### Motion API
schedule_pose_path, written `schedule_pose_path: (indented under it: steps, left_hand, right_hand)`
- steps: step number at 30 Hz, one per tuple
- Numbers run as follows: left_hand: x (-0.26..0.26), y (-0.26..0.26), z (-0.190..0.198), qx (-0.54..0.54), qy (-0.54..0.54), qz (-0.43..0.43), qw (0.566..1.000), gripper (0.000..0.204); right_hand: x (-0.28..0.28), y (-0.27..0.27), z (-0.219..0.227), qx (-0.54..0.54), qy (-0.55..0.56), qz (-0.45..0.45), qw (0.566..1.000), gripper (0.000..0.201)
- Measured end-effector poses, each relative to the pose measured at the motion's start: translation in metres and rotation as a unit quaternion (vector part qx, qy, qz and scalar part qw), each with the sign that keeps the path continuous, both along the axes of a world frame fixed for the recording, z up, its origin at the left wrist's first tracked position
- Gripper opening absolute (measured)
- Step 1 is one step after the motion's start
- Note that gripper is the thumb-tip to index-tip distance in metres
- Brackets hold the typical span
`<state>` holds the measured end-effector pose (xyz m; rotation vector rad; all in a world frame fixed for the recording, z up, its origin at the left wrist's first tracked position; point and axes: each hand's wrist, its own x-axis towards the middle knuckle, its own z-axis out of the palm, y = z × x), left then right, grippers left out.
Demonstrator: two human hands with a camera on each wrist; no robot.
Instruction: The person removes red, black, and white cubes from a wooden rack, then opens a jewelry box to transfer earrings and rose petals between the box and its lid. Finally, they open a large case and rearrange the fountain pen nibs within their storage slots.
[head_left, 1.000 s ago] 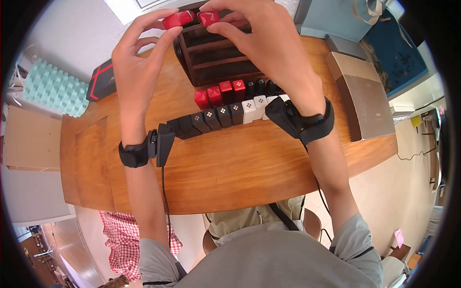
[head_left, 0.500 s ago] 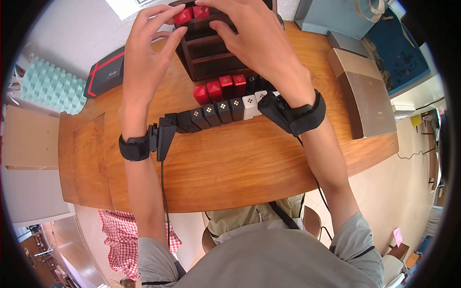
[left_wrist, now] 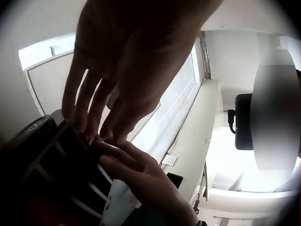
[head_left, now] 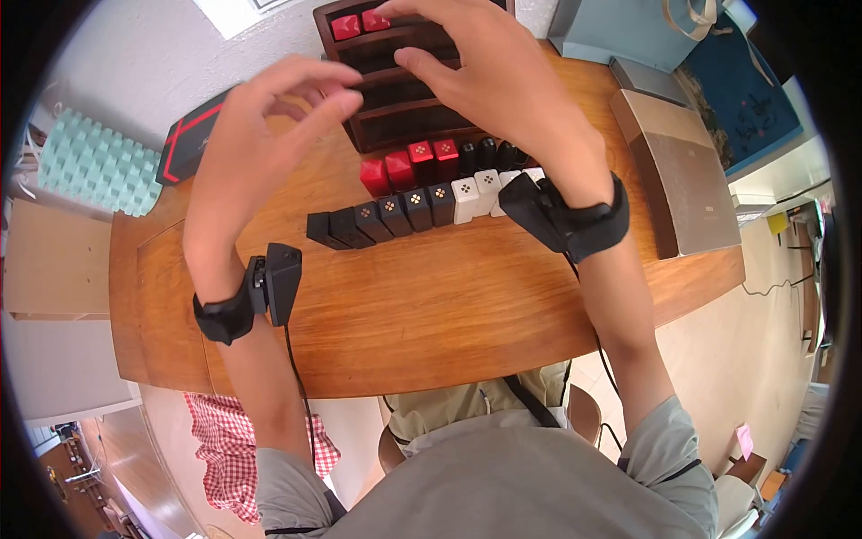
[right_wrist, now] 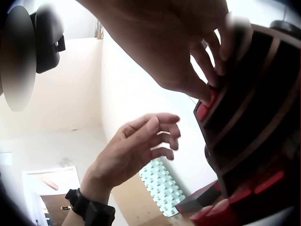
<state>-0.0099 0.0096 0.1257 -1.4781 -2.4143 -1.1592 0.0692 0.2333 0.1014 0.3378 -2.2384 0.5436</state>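
An orange-brown wooden bench [head_left: 404, 314] carries a dark wooden tiered rack [head_left: 404, 109]. Before it stand small red, black and white rectangular cases [head_left: 392, 218].

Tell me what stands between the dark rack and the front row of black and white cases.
Red cases and, to their right, black tubes stand there; the head view shows it.
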Motion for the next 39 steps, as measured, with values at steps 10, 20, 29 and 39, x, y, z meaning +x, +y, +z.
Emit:
schedule_pose_path:
  steps: [10,20,29,39]
  left_hand:
    - [-0.007,0.0,-0.021,-0.179,-0.139,-0.037,0.973,0.024]
    - [-0.01,0.004,-0.039,-0.225,-0.086,-0.028,0.97,0.03]
    - [-0.014,-0.003,-0.033,-0.207,-0.108,-0.029,0.972,0.018]
    - [-0.011,-0.004,-0.005,0.06,0.004,-0.009,0.998,0.019]
  right_hand:
    - [0.029,-0.019,0.001,0.01,-0.293,0.054,0.954,0.023]
    - [0.023,-0.025,-0.027,0.055,-0.262,0.011,0.964,0.021]
    - [0.014,-0.027,-0.03,0.053,-0.224,0.01,0.973,0.019]
    - [0.02,-0.006,0.015,-0.135,-0.063,0.049,0.988,0.021]
